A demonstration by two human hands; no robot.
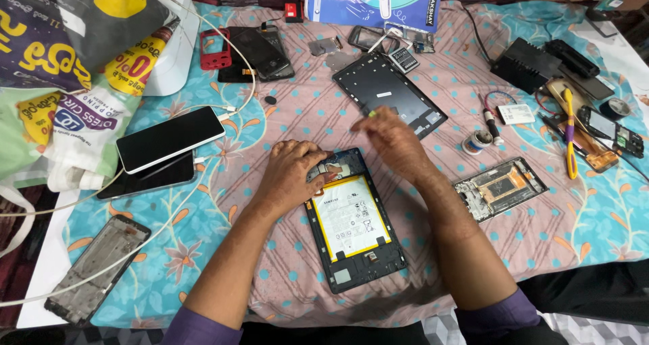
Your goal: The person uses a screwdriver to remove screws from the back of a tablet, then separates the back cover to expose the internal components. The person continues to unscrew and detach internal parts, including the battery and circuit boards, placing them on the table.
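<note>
An opened tablet [355, 233] lies face down in front of me, its white battery and circuit board showing. My left hand [291, 169] rests on the tablet's top left corner, fingers curled and pressing on the board. Just beyond the tablet's top edge my right hand [392, 139] hovers with its fingers bent; it is blurred and I cannot tell if it pinches anything. The tablet's black back cover [389, 91] lies just beyond the right hand.
A white phone [169, 139] on a cable and a dark phone [145, 179] lie left; a bare phone frame [98, 267] sits at the near left. An opened phone [500, 186], solder spool [478, 142], yellow-handled tool [570, 139] and black boxes [531, 64] crowd the right.
</note>
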